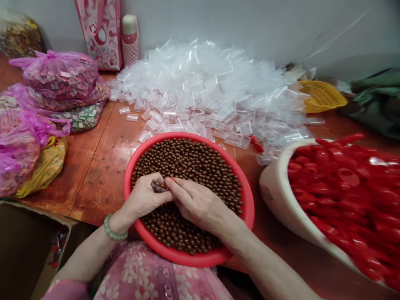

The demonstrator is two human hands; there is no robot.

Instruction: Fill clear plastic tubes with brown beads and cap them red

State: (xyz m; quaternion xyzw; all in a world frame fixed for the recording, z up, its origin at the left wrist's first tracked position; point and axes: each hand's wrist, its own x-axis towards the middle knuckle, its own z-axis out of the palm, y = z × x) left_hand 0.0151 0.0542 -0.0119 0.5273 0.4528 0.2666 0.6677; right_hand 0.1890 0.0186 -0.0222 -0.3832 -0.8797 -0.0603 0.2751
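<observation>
Two bare hands meet over a red basin of brown balls. The left hand curls its thumb and forefinger around a small tube with a few balls showing inside. Touching its fingers, the right hand pinches a red piece beside the end of the tube; its other fingertips are hidden, so their exact hold is unclear. Beyond both hands lies a heap of see-through tubes; right of the right hand stands a white tub of red pieces.

The tube looks smooth and thin-walled, so a loose left grip could let it turn and spill its balls, while a hard squeeze might bend its mouth out of round. Should the right hand push the red piece crookedly, or a ball sit proud of the rim, the piece could jam or drop into the basin.
</observation>
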